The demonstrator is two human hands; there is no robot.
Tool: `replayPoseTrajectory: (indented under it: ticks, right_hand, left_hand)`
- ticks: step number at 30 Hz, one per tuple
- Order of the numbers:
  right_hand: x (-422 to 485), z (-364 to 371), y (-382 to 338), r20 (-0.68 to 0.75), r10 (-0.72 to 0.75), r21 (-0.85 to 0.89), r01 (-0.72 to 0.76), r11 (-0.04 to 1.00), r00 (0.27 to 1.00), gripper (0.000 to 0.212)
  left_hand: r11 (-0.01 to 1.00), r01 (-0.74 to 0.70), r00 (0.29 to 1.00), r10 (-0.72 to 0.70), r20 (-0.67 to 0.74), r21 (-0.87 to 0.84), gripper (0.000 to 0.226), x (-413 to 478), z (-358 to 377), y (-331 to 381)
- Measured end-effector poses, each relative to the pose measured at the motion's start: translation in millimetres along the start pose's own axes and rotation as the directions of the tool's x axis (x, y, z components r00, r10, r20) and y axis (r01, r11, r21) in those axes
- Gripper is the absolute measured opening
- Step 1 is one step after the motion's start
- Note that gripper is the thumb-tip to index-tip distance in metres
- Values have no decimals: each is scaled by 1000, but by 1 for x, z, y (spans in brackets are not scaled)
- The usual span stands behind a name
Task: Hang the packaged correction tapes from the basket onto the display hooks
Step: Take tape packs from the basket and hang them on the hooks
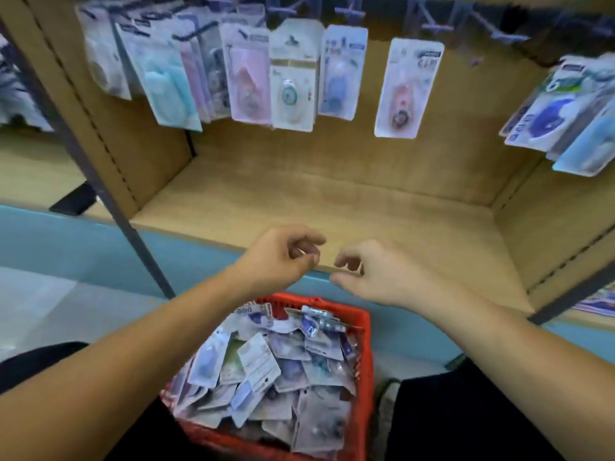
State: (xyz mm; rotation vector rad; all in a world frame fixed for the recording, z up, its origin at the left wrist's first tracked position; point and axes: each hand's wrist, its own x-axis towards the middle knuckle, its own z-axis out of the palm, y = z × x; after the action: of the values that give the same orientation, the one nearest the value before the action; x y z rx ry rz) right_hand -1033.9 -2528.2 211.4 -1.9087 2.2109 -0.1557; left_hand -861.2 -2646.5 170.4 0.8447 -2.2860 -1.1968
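Above the red plastic basket (361, 331), both hands (283, 257) (376, 274) are held loosely curled, empty; the light, stiff carded packs (259, 364) are judged best pinched at the hang-hole.

Basket (361, 331) sits low at centre, btwn the two forearms, w/ loose packaged correction tapes (266, 377) piled in it. Left hand (279, 257) and right hand (376, 274) hang side by side above basket's far rim, just in front of shelf board (332, 201) edge, near each other but apart. Behind and above shelf board, more packs (293, 78) hang in a row from display hooks (436, 26) along the top; one pack (407, 88) hangs alone right of centre, another cluster (565, 114) far right.
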Motion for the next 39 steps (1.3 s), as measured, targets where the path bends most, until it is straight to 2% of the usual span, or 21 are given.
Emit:
replayPoseTrajectory:
  ticks: [2, 4, 7, 10, 12, 15, 19, 22, 29, 34, 39]
  right_hand:
    - [17, 20, -1, 216, 15, -80, 2, 997, 976, 43]
    - [33, 42, 4, 392, 12, -19, -5, 1000, 920, 48]
    - [49, 90, 13, 502, 32, 32, -55, 998, 864, 46]
    - [48, 147, 18, 493, 71, 95, -135, 986, 867, 46]
    - [41, 177, 22, 415, 68, 139, -137, 981, 907, 51]
    - [30, 202, 35, 312, 109, 90, -143, 986, 944, 60]
    - [20, 214, 47, 425, 138, 74, -186, 980, 895, 69]
    - [21, 214, 44, 372, 142, 94, -189, 977, 917, 61]
    - [19, 210, 52, 349, 195, 124, -252, 960, 917, 48]
    - [15, 215, 60, 253, 272, 120, -309, 943, 928, 55]
    - [16, 223, 67, 258, 276, 107, -311, 944, 926, 66]
  left_hand:
    - [997, 75, 996, -75, 40, 13, 27, -11, 8, -31]
    - [983, 179, 980, -182, 81, 40, 29, -25, 16, -64]
    - [957, 254, 952, -273, 138, 141, 28, -49, 26, -113]
    - [911, 347, 896, -392, 209, 220, 31, -74, 29, -147]
    - [875, 396, 859, -460, 224, 279, 36, -85, 29, -166]
    - [836, 412, 832, -508, 224, 363, 38, -96, 31, -185]
    - [846, 384, 832, -490, 258, 370, 42, -99, 41, -189]
    - [854, 338, 831, -468, 300, 396, 46, -97, 52, -186]
    - [845, 356, 847, -472, 244, 400, 42, -87, 56, -189]
    - [846, 369, 858, -469, 209, 385, 36, -90, 55, -194]
    - [844, 399, 878, -465, 117, 359, 31, -89, 49, -203]
